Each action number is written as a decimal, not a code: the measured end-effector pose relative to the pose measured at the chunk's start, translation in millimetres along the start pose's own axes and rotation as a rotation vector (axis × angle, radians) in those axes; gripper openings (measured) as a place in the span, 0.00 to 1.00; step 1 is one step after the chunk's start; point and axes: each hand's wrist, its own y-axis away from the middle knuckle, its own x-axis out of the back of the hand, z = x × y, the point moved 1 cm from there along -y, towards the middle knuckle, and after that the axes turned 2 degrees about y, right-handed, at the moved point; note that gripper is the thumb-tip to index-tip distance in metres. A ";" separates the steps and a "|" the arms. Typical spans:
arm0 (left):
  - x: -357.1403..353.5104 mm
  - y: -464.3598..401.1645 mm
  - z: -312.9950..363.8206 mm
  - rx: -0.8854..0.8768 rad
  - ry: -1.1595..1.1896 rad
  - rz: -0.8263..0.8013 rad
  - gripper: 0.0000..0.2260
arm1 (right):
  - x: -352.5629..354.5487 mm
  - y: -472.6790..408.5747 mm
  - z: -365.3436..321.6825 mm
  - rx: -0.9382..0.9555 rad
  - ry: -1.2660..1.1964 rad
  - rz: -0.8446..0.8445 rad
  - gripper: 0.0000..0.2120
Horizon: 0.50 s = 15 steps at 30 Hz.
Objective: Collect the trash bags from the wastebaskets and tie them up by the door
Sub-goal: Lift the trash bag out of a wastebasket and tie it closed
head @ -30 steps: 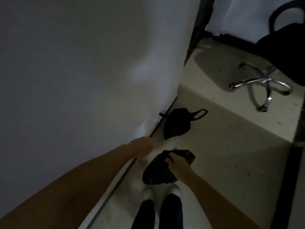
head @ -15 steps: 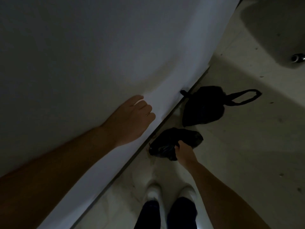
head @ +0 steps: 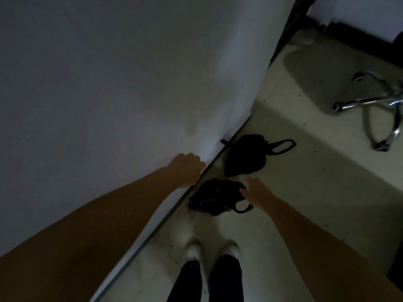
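Trash bags, two small black plastic sacks, lie on the pale tiled floor [head: 272, 214] at the foot of a large white panel [head: 109, 83], which may be the door or a wall; the dim light does not settle it. Farther black bag [head: 245, 159]: knotted, one loop handle trailing to the right, its near edge just beside the white panel. Nearer black bag [head: 214, 197]: crumpled against the panel's base, a loop handle showing at its right; whether it is tied cannot be told. Left hand [head: 187, 170]: empty, resting on the panel as a brace, fingers curled. Right hand [head: 254, 191]: fingers spread, holding nothing, touching or just over the nearer bag's right edge. Chrome chair base [head: 370, 112]: well apart, upper right. Good practice for this step, as judged: check that the neck is knotted tight, and set both bags close together, clear of the white shoes [head: 214, 249].
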 end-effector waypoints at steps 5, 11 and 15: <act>68.6 61.9 41.6 0.013 0.224 0.074 0.16 | 89.5 101.4 -30.9 0.032 0.133 0.090 0.21; 103.0 131.3 67.7 -0.014 0.132 0.167 0.15 | 126.9 197.9 -82.7 0.155 0.284 0.320 0.19; 114.1 172.4 70.7 0.027 0.129 0.266 0.19 | 133.2 231.9 -104.7 0.245 0.384 0.471 0.20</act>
